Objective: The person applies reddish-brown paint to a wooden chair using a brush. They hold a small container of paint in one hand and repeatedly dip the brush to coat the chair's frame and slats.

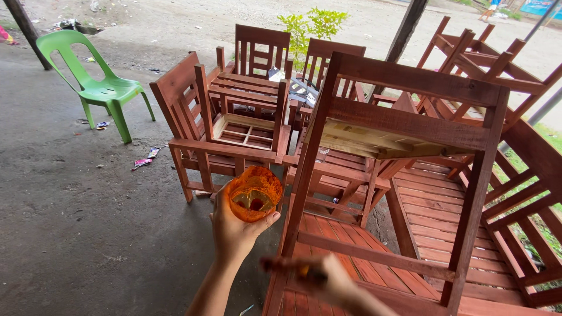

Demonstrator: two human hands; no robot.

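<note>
An orange-stained plastic container [254,194] is held up in the left hand [233,229], fingers wrapped beneath it, before stacked red-brown wooden chairs [246,120]. A blurred brush [287,266] is gripped in the closed right hand [331,281] over an upturned wooden frame [404,126]. A green plastic chair [96,82] is seen well apart on the concrete floor [76,222].
</note>
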